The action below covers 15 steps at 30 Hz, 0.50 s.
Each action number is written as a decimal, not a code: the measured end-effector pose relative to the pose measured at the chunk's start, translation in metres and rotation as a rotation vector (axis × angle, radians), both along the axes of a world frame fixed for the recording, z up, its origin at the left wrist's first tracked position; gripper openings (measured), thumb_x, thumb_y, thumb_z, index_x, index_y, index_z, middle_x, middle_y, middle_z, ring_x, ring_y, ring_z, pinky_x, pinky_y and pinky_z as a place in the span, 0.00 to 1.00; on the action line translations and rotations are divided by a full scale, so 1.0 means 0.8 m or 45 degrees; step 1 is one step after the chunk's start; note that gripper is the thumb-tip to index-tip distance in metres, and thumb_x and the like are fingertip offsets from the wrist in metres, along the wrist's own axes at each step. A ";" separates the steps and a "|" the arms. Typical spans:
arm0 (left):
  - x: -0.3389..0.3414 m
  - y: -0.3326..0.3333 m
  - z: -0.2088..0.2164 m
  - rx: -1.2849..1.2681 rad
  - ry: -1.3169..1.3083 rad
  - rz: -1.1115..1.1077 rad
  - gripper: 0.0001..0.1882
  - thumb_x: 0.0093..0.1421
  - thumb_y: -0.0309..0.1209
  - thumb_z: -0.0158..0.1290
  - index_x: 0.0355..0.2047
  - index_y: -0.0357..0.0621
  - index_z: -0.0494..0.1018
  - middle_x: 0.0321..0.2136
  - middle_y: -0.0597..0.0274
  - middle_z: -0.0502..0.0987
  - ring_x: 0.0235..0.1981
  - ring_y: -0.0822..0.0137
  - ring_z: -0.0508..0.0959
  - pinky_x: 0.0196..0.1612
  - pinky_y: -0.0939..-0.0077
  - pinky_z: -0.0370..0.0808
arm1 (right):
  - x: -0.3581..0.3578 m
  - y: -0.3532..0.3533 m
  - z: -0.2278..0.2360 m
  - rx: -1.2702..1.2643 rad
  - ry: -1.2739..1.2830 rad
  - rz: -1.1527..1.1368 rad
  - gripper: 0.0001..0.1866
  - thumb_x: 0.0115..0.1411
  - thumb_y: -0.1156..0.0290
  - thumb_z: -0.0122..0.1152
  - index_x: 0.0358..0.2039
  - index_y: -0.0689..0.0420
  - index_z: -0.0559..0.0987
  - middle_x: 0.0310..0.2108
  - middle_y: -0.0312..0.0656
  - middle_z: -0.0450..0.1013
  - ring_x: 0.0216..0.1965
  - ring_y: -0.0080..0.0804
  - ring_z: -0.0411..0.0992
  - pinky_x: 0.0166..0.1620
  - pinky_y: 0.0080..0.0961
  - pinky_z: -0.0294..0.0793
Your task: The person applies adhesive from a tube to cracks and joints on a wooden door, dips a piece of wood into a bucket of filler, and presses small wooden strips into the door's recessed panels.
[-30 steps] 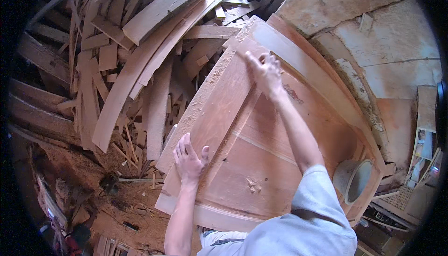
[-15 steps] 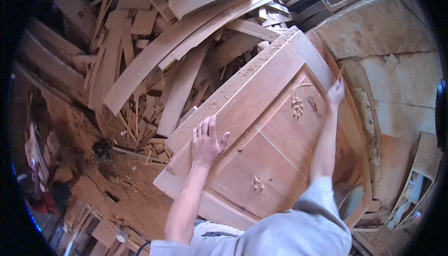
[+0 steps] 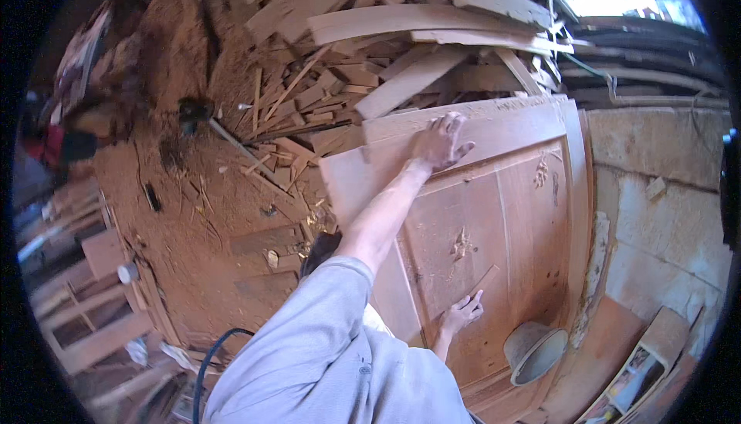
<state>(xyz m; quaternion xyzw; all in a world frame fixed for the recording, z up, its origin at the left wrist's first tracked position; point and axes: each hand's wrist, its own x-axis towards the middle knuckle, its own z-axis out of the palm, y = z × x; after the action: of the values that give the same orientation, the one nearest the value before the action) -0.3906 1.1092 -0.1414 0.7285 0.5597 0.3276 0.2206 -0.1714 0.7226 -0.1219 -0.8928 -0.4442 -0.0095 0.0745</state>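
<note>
Panelled wooden board [image 3: 482,209] was laid below both hands, its border framing sunken planks; its far lower part was hidden by the worker's body, so its own long axis could not be judged. The plank seams were seen to run roughly up and down the view. By the left hand [image 3: 441,144], the border strip along the upper edge was covered, with the fingers slightly bent and thumb set apart; no object was seen held there. In the right hand [image 3: 461,314], a thin wood strip [image 3: 485,280] was pinched at one end, its long axis pointed up and rightward from the fingertips, over the planks; contact with them could not be told. The middle heap of shavings [image 3: 461,246] was placed up from the right hand, just beyond the strip, and was nearer to that hand than to the left. A grey bucket [image 3: 518,339] was tilted at the lower right.
</note>
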 end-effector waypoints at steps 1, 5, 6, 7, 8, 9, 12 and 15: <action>-0.010 -0.012 0.010 0.014 -0.003 0.055 0.31 0.64 0.50 0.49 0.57 0.39 0.62 0.53 0.45 0.69 0.53 0.48 0.71 0.57 0.54 0.67 | 0.000 -0.006 -0.009 -0.006 -0.045 0.040 0.23 0.66 0.67 0.51 0.61 0.56 0.68 0.44 0.55 0.66 0.45 0.51 0.66 0.50 0.45 0.66; -0.075 -0.117 0.072 0.201 -0.532 0.287 0.22 0.62 0.34 0.54 0.54 0.39 0.64 0.52 0.44 0.69 0.53 0.46 0.69 0.58 0.54 0.66 | 0.010 -0.025 -0.031 0.078 -0.135 0.111 0.23 0.66 0.66 0.51 0.61 0.55 0.69 0.44 0.55 0.66 0.44 0.51 0.67 0.49 0.45 0.67; -0.107 -0.156 0.080 0.231 -0.562 0.202 0.20 0.62 0.32 0.52 0.53 0.39 0.66 0.52 0.44 0.69 0.53 0.46 0.69 0.58 0.55 0.66 | 0.015 -0.026 -0.038 0.133 -0.127 0.099 0.23 0.67 0.64 0.49 0.61 0.55 0.69 0.44 0.57 0.67 0.44 0.52 0.67 0.49 0.45 0.67; -0.139 -0.202 0.078 0.259 -0.596 0.120 0.18 0.63 0.30 0.50 0.52 0.39 0.67 0.51 0.45 0.69 0.52 0.46 0.70 0.57 0.56 0.66 | 0.017 -0.028 -0.045 0.185 -0.123 0.089 0.23 0.67 0.63 0.47 0.61 0.55 0.69 0.45 0.58 0.67 0.44 0.53 0.67 0.49 0.45 0.68; -0.181 -0.246 0.060 0.539 -0.504 0.090 0.19 0.57 0.22 0.50 0.50 0.40 0.69 0.50 0.46 0.71 0.50 0.47 0.71 0.54 0.56 0.68 | 0.017 -0.030 -0.050 0.205 -0.113 0.092 0.23 0.68 0.61 0.46 0.60 0.55 0.69 0.46 0.59 0.67 0.45 0.54 0.68 0.49 0.46 0.68; -0.216 -0.302 0.047 0.399 -0.441 0.257 0.21 0.55 0.17 0.49 0.50 0.43 0.70 0.48 0.48 0.72 0.48 0.52 0.73 0.50 0.59 0.70 | 0.021 -0.031 -0.051 0.218 -0.115 0.096 0.23 0.68 0.60 0.45 0.60 0.55 0.70 0.46 0.60 0.67 0.45 0.55 0.69 0.49 0.47 0.69; -0.331 -0.480 -0.011 0.235 -0.196 0.664 0.20 0.52 0.16 0.47 0.46 0.41 0.72 0.46 0.53 0.72 0.49 0.53 0.73 0.50 0.65 0.72 | -0.003 -0.029 -0.039 0.183 -0.047 0.006 0.23 0.69 0.57 0.41 0.60 0.50 0.69 0.50 0.59 0.65 0.47 0.57 0.69 0.51 0.49 0.69; -0.415 -0.711 -0.090 -0.096 -0.032 1.201 0.21 0.50 0.17 0.49 0.46 0.41 0.72 0.47 0.47 0.72 0.52 0.47 0.71 0.56 0.59 0.69 | 0.004 -0.028 -0.042 0.146 -0.029 0.004 0.23 0.68 0.56 0.43 0.61 0.49 0.69 0.51 0.59 0.65 0.49 0.58 0.68 0.52 0.50 0.69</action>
<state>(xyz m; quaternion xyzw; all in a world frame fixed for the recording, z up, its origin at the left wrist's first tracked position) -0.7227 0.5405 -0.2133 0.3823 0.8382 0.3805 0.0808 -0.1684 0.7004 -0.1555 -0.8861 -0.4453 -0.0450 0.1206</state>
